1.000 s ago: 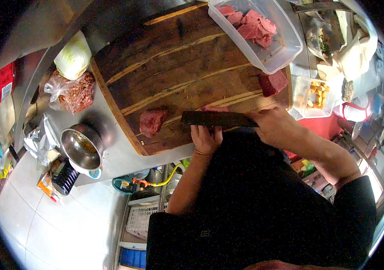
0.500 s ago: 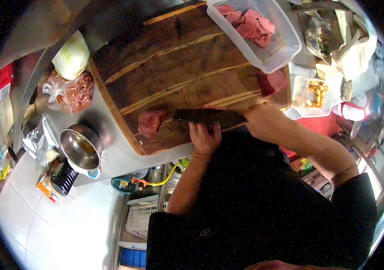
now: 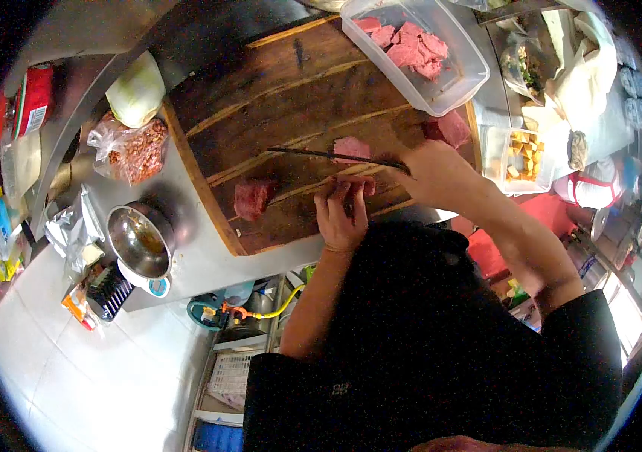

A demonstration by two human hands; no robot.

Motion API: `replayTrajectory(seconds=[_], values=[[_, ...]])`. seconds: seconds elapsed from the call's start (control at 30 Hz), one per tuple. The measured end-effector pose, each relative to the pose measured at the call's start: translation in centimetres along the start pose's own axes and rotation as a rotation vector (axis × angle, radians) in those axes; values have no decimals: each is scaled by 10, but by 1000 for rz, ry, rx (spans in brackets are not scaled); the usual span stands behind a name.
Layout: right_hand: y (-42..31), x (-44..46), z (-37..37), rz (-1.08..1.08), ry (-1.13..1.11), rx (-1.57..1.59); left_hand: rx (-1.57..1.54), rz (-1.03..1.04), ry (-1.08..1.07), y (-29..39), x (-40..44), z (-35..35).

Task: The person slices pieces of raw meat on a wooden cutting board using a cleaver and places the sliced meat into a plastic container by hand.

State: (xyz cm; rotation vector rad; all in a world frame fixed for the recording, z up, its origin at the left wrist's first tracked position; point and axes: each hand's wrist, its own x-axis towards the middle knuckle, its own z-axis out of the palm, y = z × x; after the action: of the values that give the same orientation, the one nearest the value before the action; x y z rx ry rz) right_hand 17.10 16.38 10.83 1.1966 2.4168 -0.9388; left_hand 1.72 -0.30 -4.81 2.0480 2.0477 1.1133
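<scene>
In my right hand [image 3: 430, 175] is the handle of a large knife [image 3: 313, 154], its dark blade lying level across the wooden cutting board [image 3: 276, 98]. My left hand [image 3: 342, 222] grips a piece of raw red meat [image 3: 358, 183] just on the near side of the blade, fingers curled over it. Against the far side of the blade is a pink meat slice [image 3: 352, 148]. A small meat chunk [image 3: 253, 198] sits to the left on the board, and a larger meat block [image 3: 449, 129] lies near its right edge.
A plastic tub [image 3: 460, 83] of cut meat overlaps the board's far right corner. To the right stands a container of yellow cubes [image 3: 524, 162]. At left are a cabbage [image 3: 137, 90], a bag of minced meat [image 3: 131, 151] and a steel bowl [image 3: 140, 241].
The knife has moved away from my left fingers, its blade now seen as a thin line. A pink slice shows beyond it, and the meat under my left hand has come into view.
</scene>
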Motion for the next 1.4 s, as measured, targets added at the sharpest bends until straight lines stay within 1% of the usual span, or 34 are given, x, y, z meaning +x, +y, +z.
replayTrajectory(seconds=[0.07, 0.13, 0.2, 0.23, 0.27, 0.3, 0.33, 0.43, 0.5, 0.53, 0.57, 0.6, 0.63, 0.7, 0.73, 0.8, 0.83, 0.93, 1.0, 1.03, 1.1, 1.13, 1.2, 1.27, 1.33, 1.4], values=[[-8, -20, -15, 54, -49, 37, 37, 38, 32, -2, -4, 5], [3, -40, -3, 26, -81, 8, 60, 58, 52, -8, -21, 13], [5, -49, 4, -4, -122, -16, 46, -1, -4, -10, -34, 13], [3, -51, 2, 65, -225, -9, 41, -21, -24, -9, -34, 11], [2, -52, 2, 134, -327, -1, 39, 5, 0, -10, -33, 11], [4, -55, 5, 136, -328, 2, 37, 18, 12, -10, -33, 12], [9, -59, 11, 120, -262, 39, 36, 32, 25, -11, -33, 13], [11, -63, 12, 87, -165, 102, -77, -44, 10, -6, -19, 7], [11, -63, 12, 72, -135, 129, -308, -215, -60, 1, -1, -4], [12, -63, 13, 66, -118, 124, -310, -214, -63, -1, -3, -1], [12, -63, 12, 63, -111, 122, -279, -136, 25, -3, -3, 2], [12, -62, 12, 60, -104, 120, -263, -99, 67, -3, -3, 2], [11, -61, 8, 86, -161, 117, -246, -62, 109, -4, -3, 2], [12, -59, 8, 113, -218, 112, -192, -100, -30, -5, -6, -1], [16, -58, 14, 110, -258, 70, -193, -102, -30, -5, -7, 0], [17, -55, 16, 105, -302, 26, -204, -87, 41, -5, -8, 3], [14, -53, 14, 109, -298, 35, -206, -84, 64, -5, -9, 3], [14, -49, 17, 95, -297, 10, -179, -85, 45, -7, -20, 6], [15, -46, 16, 73, -301, -23, -84, -77, -24, -6, -22, 5], [13, -44, 13, 84, -344, -46, -52, -75, -48, -5, -18, 3], [12, -42, 13, 93, -391, -73, -184, -116, 24, -3, -14, 3], [14, -42, 15, 44, -358, -96, -228, -130, 48, -3, -12, 3], [15, -40, 20, -5, -331, -120, -141, -130, 4, -3, -22, 4], [14, -36, 20, 7, -349, -126, -91, -101, -22, -7, -31, 8], [11, -32, 17, -18, -360, -155, -70, -76, -35, -7, -27, 7], [6, -25, 19, -47, -368, -183, -112, -95, -11, -7, -24, 6]])
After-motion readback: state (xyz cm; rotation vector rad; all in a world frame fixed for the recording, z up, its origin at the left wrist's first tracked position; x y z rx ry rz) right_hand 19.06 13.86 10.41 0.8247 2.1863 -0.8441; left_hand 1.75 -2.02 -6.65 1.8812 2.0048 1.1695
